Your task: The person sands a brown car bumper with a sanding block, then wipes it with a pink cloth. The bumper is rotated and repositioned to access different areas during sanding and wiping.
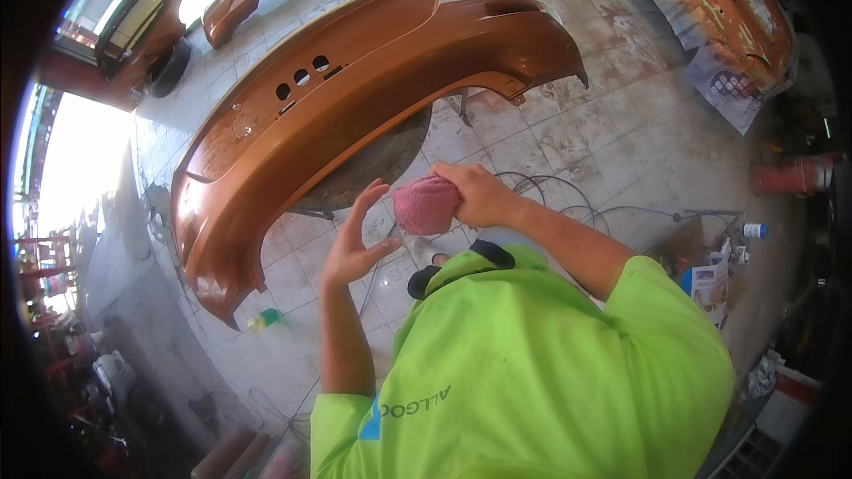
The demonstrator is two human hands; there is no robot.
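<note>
— Looking from where you stand, what's in the hands?

— The right hand [479, 195] has its fingers clamped over a bunched pink cloth [426, 206], gripping it from the top right. The left hand [359, 244] holds nothing: fingers spread and slightly curled, palm turned toward the cloth, fingertips just beside its left edge. I can't tell whether they actually touch it.

— So the cloth sits between the two hands?

— Yes, raised in front of the chest, above the tiled floor [568, 142]. It lies to the right of the left hand's fingers and hangs below the right hand's knuckles.

— And the big orange piece?

— A car bumper [355, 98], glossy orange, propped on a stand. Its long axis runs from lower left to upper right across the view, with the near end curving down toward the floor. It lies beyond and to the left of the cloth, so the empty left hand is the nearer one to it; the cloth itself is apart from the paint, not on it.

— Anything else about?

— More orange panels [710, 0] at the far edges, a hose [568, 208] looping on the tiles, and a small green and yellow bottle [264, 320] lying under the bumper's near end.
</note>
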